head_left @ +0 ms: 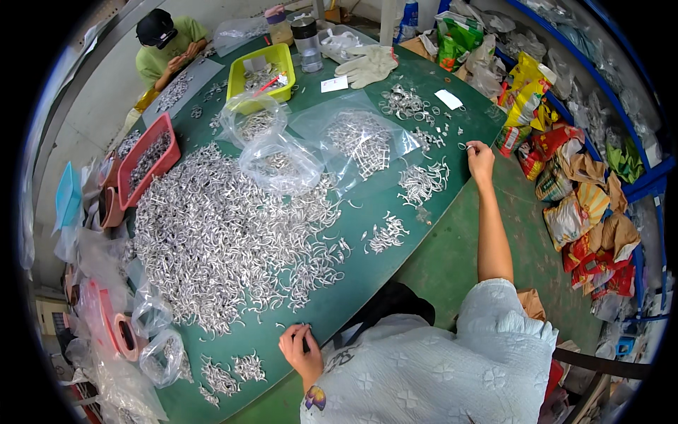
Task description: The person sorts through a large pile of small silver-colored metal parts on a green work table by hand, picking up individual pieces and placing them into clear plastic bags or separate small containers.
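My right hand (482,164) is stretched out past the table's right edge, fingers closed in a pinch on a small silver metal ring (462,146). My left hand (301,349) rests at the near table edge with its fingers curled together; whatever they hold, if anything, is too small to make out. Beyond it spreads a large heap of small curved silver metal pieces (212,240). Smaller piles of such pieces (422,182) lie toward my right hand, and a cluster of silver rings (404,102) sits farther back.
Clear plastic bags of metal parts (281,166) lie on the green table (367,279). A pink basket (133,177), a yellow-green basket (289,60), a jar (308,49) and a white glove (367,67) stand around. A co-worker (166,53) sits at far left. Shelves with colourful sacks (526,85) line the right.
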`<state>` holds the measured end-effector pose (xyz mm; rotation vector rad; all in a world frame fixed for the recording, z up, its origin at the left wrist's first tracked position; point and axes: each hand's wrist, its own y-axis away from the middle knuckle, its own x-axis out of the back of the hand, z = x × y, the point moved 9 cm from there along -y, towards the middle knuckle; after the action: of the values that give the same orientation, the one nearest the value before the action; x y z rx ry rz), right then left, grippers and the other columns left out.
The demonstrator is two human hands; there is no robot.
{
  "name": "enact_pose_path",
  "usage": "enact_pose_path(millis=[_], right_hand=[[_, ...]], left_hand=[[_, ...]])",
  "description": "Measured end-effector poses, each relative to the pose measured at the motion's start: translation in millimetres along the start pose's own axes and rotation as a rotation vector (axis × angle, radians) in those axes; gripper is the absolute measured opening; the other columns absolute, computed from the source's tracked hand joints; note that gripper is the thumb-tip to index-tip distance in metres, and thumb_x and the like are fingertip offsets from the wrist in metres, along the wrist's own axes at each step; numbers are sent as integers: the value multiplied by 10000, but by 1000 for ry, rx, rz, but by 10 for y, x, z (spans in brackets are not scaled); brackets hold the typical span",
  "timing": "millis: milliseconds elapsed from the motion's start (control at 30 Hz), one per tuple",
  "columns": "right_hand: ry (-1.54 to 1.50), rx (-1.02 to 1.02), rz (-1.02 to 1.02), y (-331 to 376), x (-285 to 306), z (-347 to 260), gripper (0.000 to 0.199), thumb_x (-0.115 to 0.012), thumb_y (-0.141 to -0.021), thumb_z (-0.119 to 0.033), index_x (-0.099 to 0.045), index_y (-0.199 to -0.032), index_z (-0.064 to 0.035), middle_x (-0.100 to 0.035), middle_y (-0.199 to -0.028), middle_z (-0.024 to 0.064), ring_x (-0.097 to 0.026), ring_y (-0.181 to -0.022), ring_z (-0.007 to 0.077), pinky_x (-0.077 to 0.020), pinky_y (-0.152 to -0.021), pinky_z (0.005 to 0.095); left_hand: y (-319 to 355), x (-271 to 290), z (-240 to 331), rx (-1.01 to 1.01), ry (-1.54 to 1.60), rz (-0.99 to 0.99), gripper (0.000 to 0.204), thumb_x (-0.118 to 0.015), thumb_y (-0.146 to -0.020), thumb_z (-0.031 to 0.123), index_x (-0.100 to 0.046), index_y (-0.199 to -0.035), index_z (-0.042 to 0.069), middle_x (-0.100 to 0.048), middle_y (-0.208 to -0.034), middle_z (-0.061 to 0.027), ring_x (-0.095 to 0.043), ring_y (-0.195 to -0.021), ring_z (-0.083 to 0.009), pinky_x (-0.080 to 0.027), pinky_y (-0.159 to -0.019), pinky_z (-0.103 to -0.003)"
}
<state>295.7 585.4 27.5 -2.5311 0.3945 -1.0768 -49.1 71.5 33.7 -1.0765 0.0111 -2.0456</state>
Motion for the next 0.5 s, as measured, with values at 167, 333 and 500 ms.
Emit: enact_pose_path(millis=[167, 333, 500], right_hand=[[-80, -57, -24, -35, -54, 62, 175, -664, -799, -169, -698, -877, -17, -669, -701, 118, -651, -648, 201, -499, -652, 319], [-107, -78, -43, -51, -82, 63, 158, -659, -798, -155, -698, -879, -26, -676, -708, 101, -648, -650, 180, -497, -645, 312], [-200, -78, -229, -25, -260, -193, 131, -645, -817, -129, -666, -817, 0, -623, -630, 37, -566, -570, 102, -449, -558, 267]], left_hand=[[-2, 0, 7, -19, -1, -2, 192, -650, -735, -73, -647, -900, 26, -606, -934, -100, -569, -861, -278, -407, -784, -376], [-6, 5, 15, -19, 14, 5, 195, -650, -732, -71, -647, -898, 33, -602, -924, -98, -569, -855, -274, -406, -784, -375], [2, 9, -19, -3, 2, 34, 187, -649, -715, -66, -653, -869, 39, -611, -893, -94, -574, -832, -271, -417, -771, -367]])
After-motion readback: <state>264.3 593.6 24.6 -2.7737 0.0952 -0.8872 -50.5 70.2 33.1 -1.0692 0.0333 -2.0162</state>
